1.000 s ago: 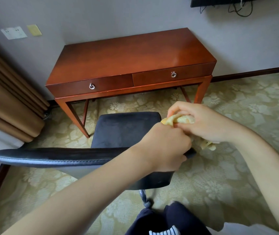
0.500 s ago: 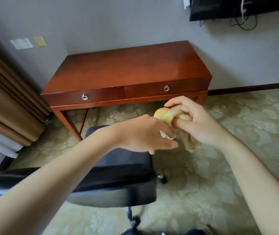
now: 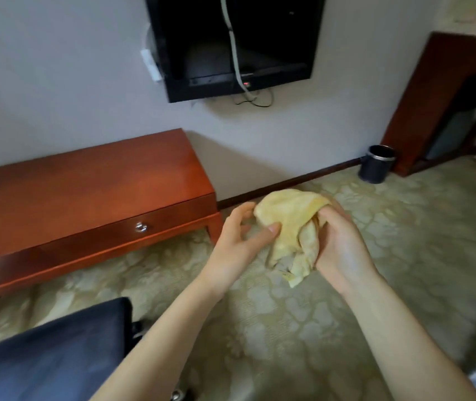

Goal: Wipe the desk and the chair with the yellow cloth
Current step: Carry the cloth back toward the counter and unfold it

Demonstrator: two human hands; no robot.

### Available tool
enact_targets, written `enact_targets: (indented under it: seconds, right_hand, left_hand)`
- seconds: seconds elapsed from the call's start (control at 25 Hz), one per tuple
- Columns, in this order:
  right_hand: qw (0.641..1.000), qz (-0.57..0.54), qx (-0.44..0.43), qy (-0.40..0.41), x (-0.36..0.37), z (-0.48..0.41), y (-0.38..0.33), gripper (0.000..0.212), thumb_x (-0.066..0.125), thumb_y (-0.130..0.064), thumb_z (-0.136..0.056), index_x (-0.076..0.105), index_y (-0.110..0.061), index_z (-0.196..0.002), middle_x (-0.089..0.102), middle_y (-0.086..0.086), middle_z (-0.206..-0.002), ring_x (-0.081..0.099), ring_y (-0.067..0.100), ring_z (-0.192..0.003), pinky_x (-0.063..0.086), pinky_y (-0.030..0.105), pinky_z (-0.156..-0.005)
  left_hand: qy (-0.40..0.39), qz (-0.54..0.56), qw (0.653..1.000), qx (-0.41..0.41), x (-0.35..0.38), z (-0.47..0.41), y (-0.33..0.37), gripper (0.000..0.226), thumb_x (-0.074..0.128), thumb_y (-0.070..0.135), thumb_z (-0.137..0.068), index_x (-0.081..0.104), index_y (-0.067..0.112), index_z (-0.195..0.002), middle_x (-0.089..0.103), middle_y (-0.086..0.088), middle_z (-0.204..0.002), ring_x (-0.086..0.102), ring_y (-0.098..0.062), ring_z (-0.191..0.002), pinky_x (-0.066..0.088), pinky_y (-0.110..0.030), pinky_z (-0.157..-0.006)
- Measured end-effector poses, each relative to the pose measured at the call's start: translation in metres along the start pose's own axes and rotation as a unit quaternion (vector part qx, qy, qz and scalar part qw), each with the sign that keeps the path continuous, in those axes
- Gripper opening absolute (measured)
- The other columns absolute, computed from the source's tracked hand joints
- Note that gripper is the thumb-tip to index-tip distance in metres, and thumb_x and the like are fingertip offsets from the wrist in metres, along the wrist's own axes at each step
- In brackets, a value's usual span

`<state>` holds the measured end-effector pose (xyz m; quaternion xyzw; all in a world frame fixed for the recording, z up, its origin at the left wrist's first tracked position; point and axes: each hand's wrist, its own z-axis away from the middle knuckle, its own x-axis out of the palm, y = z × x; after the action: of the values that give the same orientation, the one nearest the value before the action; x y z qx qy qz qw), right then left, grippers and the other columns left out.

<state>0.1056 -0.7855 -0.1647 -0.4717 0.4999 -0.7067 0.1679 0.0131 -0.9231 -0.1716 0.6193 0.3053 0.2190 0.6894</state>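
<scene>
Off the right front corner of the glossy reddish-brown wooden table [image 3: 86,180], above the pale green, flower-patterned carpet [image 3: 303,328], both hands hold a crumpled yellow cloth [image 3: 291,224] in the air. The cloth touches neither the table nor the floor. The right hand [image 3: 338,241] grips it from the right, with its fingers curled into the bunched folds, and a loose tail of fabric hangs below the palm. The left hand [image 3: 236,235] takes the cloth from the other side: its thumb tip lies on the front of the bunch and its curled fingers meet the upper left edge, with a gap of carpet showing between thumb and fingers. Both forearms are bare.

The table stands against the grey wall, and a metal ring pull [image 3: 141,227] sits on the drawer front near its right end. A dark blue upholstered chair [image 3: 48,357] stands before the table's front edge, well apart from the hands and the cloth.

On the wall beyond the table's right end hangs a black flat television [image 3: 239,44], with a white cable [image 3: 233,47] running down across its screen. Farther right, a small dark round bin [image 3: 377,163] with a metal rim stands on the carpet by the skirting, just beside a tall reddish-brown wooden cabinet [image 3: 433,96].
</scene>
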Motion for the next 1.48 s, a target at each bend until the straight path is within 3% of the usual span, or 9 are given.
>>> enact_targets:
  seconds: [0.2, 0.4, 0.6, 0.76, 0.92, 1.08, 1.16, 1.32, 1.48]
  right_hand:
    - [0.993, -0.041, -0.020, 0.108, -0.068, -0.039, -0.032, 0.034, 0.047, -0.026, -0.093, 0.058, -0.007, -0.119, 0.066, 0.014, -0.115, 0.064, 0.025, -0.106, 0.055, 0.038, -0.086]
    - [0.937, 0.199, -0.124, 0.259, -0.135, -0.091, -0.073, 0.008, 0.057, -0.017, -0.089, 0.061, -0.024, -0.088, 0.069, 0.001, -0.088, 0.065, 0.019, -0.087, 0.051, 0.038, -0.079]
    - [0.836, 0.447, -0.155, 0.277, -0.170, -0.150, -0.107, 0.039, 0.077, -0.015, -0.071, 0.053, -0.029, -0.099, 0.064, -0.004, -0.087, 0.061, 0.007, -0.077, 0.049, 0.020, -0.067]
    - [0.852, 0.483, -0.066, 0.191, -0.201, -0.197, -0.111, 0.059, 0.083, -0.016, -0.067, 0.047, -0.032, -0.111, 0.059, -0.008, -0.097, 0.059, 0.003, -0.092, 0.045, 0.018, -0.086]
    - [0.920, 0.340, -0.058, 0.185, -0.247, -0.229, -0.133, 0.045, 0.077, -0.037, -0.073, 0.052, -0.023, -0.108, 0.067, 0.011, -0.098, 0.065, 0.021, -0.094, 0.049, 0.031, -0.088]
    - [0.933, 0.293, -0.057, 0.200, -0.312, -0.276, -0.163, 0.046, 0.065, -0.045, -0.079, 0.051, -0.021, -0.115, 0.071, 0.006, -0.096, 0.068, 0.020, -0.088, 0.052, 0.024, -0.076]
    - [0.936, 0.292, -0.042, 0.190, -0.348, -0.309, -0.174, 0.045, 0.070, -0.039, -0.080, 0.050, -0.024, -0.118, 0.072, 0.001, -0.099, 0.069, 0.016, -0.090, 0.053, 0.021, -0.071]
    - [0.922, 0.337, -0.044, 0.188, -0.424, -0.376, -0.233, 0.050, 0.069, -0.036, -0.072, 0.050, -0.027, -0.118, 0.072, -0.001, -0.098, 0.069, 0.015, -0.088, 0.057, 0.029, -0.072]
    - [0.881, 0.422, -0.089, 0.192, -0.497, -0.425, -0.310, 0.045, 0.063, -0.050, -0.072, 0.049, -0.043, -0.114, 0.060, -0.017, -0.109, 0.059, -0.003, -0.096, 0.049, 0.014, -0.079]
  left_hand:
    - [-0.173, 0.130, 0.971, -0.106, 0.068, -0.091, -0.015, 0.052, 0.066, 0.048, -0.080, 0.062, 0.015, -0.120, 0.071, -0.002, -0.111, 0.066, -0.019, -0.102, 0.050, -0.036, -0.094]
    - [-0.141, 0.139, 0.979, -0.054, 0.121, -0.209, -0.001, 0.030, 0.066, 0.024, -0.087, 0.066, 0.002, -0.107, 0.070, -0.014, -0.102, 0.067, -0.031, -0.096, 0.051, -0.049, -0.093]
    - [-0.201, 0.046, 0.974, 0.092, 0.146, -0.338, 0.050, 0.018, 0.057, 0.018, -0.094, 0.071, 0.009, -0.087, 0.069, -0.003, -0.072, 0.064, -0.016, -0.064, 0.050, -0.026, -0.065]
    - [-0.285, -0.049, 0.931, 0.223, 0.181, -0.421, 0.084, 0.018, 0.054, 0.015, -0.096, 0.069, 0.011, -0.089, 0.058, -0.006, -0.066, 0.049, -0.014, -0.062, 0.041, -0.028, -0.062]
    - [-0.351, -0.077, 0.900, 0.246, 0.231, -0.474, 0.089, 0.017, 0.054, 0.016, -0.095, 0.068, 0.005, -0.098, 0.060, -0.026, -0.080, 0.051, -0.021, -0.071, 0.042, -0.038, -0.066]
    - [-0.291, -0.191, 0.854, 0.386, 0.291, -0.527, 0.100, 0.019, 0.059, 0.016, -0.093, 0.070, 0.010, -0.107, 0.058, 0.012, -0.091, 0.052, 0.002, -0.081, 0.037, -0.007, -0.077]
    - [-0.280, -0.249, 0.822, 0.429, 0.324, -0.560, 0.107, 0.017, 0.058, 0.018, -0.093, 0.072, 0.013, -0.103, 0.061, 0.006, -0.098, 0.055, -0.005, -0.087, 0.042, -0.015, -0.081]
    - [-0.265, -0.328, 0.814, 0.401, 0.397, -0.639, 0.137, 0.020, 0.053, 0.023, -0.096, 0.066, 0.011, -0.088, 0.063, -0.002, -0.076, 0.058, -0.018, -0.072, 0.049, -0.041, -0.072]
    - [-0.364, -0.260, 0.821, 0.355, 0.458, -0.707, 0.160, 0.023, 0.055, 0.018, -0.095, 0.059, 0.007, -0.075, 0.051, 0.004, -0.061, 0.047, -0.008, -0.058, 0.042, -0.026, -0.059]
